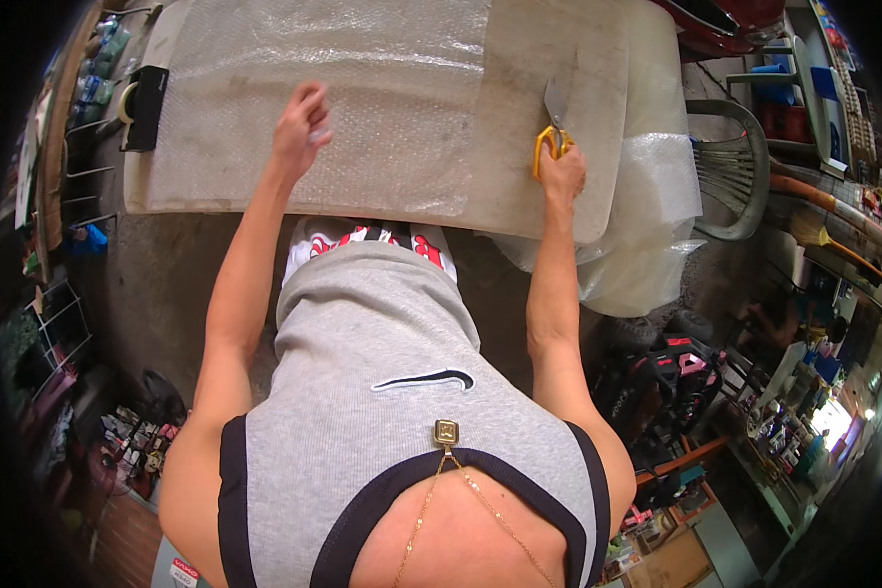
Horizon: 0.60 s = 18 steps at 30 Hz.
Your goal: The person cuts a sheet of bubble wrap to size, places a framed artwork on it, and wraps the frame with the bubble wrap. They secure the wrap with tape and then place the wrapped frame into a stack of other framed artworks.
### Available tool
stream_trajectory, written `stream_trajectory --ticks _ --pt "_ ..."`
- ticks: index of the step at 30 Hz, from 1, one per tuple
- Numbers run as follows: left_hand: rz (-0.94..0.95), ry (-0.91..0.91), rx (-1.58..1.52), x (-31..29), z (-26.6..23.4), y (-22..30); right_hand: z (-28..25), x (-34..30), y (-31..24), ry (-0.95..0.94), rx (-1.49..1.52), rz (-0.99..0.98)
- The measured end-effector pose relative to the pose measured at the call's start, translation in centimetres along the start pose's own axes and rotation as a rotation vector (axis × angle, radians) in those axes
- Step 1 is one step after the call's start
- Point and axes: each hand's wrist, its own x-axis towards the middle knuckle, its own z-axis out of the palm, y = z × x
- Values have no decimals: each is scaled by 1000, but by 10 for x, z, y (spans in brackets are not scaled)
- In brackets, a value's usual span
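A sheet of bubble wrap (382, 127) lies flat over most of the pale table (583, 59). My right hand (564, 172) grips scissors (554, 127) by their yellow handles, with the blades pointing away from me, over the bare right part of the table. Above the left part of the wrap my left hand (304, 127) is raised with its fingers curled together and slightly blurred. A small pale patch shows at those fingers, too unclear to name. At the table's left edge stands a black tape dispenser (145, 110) with a roll of tape.
More bubble wrap (642, 206) hangs over the table's right side toward the floor. A green plastic chair (740, 167) stands to the right. Below it is a black and red toy vehicle (666, 382). Cluttered shelves (54, 147) line the left.
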Motion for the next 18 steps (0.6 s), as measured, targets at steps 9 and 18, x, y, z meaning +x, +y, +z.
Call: stream_trajectory --ticks 9,18 --pt "-380 210 90 -87 -110 -74 9 -111 -20 -89 204 -853" --pt "-304 326 356 -167 -236 -100 36 -172 -7 -51 213 -914"
